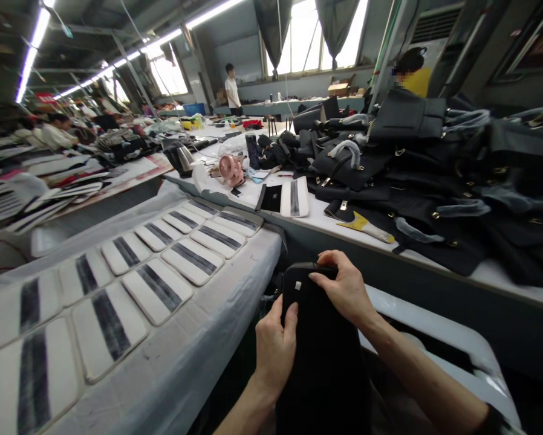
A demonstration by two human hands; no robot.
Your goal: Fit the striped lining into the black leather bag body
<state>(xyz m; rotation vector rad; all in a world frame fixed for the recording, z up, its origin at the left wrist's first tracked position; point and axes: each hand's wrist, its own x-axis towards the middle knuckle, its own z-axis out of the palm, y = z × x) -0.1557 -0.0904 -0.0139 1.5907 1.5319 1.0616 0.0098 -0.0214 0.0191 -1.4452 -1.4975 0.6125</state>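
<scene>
Both hands hold a long black fabric panel point(326, 350) with a rounded top edge and a small white tag point(297, 285) near its upper left corner. My left hand point(276, 341) pinches its left side, thumb lying on the front face. At the top right, my right hand point(346, 287) grips the rim between thumb and fingers. The panel's lower part runs down in front of me into dark shade, so its end cannot be made out.
Left, a plastic-covered table point(226, 308) bears rows of white panels point(192, 263) with dark stripes. Ahead on a bench lie black bags point(357, 160), a pink fan point(231, 171), a kettle point(178, 157) and a yellow-handled tool point(366, 227). A white machine point(462, 344) stands at right. People are farther back.
</scene>
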